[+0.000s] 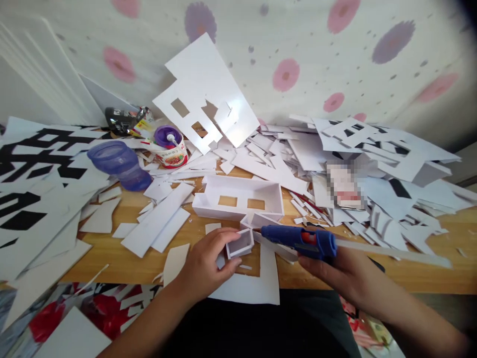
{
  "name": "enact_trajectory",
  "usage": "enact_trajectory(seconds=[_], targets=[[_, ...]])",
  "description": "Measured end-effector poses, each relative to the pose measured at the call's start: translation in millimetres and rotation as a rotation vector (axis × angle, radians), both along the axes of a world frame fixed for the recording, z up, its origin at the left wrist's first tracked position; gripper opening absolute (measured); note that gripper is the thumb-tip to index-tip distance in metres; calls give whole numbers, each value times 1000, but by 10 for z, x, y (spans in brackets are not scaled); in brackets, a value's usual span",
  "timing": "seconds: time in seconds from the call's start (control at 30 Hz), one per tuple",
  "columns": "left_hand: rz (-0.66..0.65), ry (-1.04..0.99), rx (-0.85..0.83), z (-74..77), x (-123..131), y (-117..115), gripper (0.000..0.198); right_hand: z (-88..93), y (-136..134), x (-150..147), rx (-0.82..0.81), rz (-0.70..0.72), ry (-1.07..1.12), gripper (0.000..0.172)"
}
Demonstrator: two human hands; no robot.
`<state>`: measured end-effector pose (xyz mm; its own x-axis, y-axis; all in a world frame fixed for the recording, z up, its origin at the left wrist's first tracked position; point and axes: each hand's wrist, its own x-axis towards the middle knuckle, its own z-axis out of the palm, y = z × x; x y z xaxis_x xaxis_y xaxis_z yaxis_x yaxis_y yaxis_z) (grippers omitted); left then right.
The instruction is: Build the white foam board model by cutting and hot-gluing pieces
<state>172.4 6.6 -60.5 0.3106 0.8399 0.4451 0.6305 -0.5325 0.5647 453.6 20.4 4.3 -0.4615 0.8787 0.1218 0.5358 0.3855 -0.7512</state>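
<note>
Between thumb and fingers, my left hand (208, 258) holds a small white foam-board box (240, 243) with its hollow side facing up. My right hand (339, 268) is wrapped round a blue glue gun (298, 238), a long pale glue stick (398, 251) poking out of its back. The gun's nozzle points left, at the upper right corner of the small box; whether it touches cannot be made out. Just behind stands a larger white box (238, 211) with two rectangular openings. Beneath the hands lies a white sheet (268, 283) with a cut-out.
White offcuts (264, 159) cover much of the wooden table (395, 276). A blue translucent jar (122, 166) and a printed tub (175, 154) stand at the back left. One large cut panel (208, 94) leans against the flowered wall covering. Cut sheets (37, 184) lie at the left.
</note>
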Motion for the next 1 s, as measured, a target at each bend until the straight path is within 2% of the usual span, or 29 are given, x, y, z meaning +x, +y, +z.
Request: enact_trajectory(seconds=[0.1,0.27,0.53,0.8,1.0], targets=[[-4,-15,-1,-22,-9,-3,41,93,75,-77,-62,41,-141,24],[-32,-53,-27,-69,-21,-5,44,194,90,-131,-205,20,-313,36],[-20,-85,-21,-98,-12,-5,44,259,107,-113,-192,-31,-453,40],[-32,-74,-8,-91,-25,-10,44,238,96,-113,-231,-56,-408,39],[-35,-57,-30,-87,-33,-7,41,131,25,28,-311,-65,-251,35]])
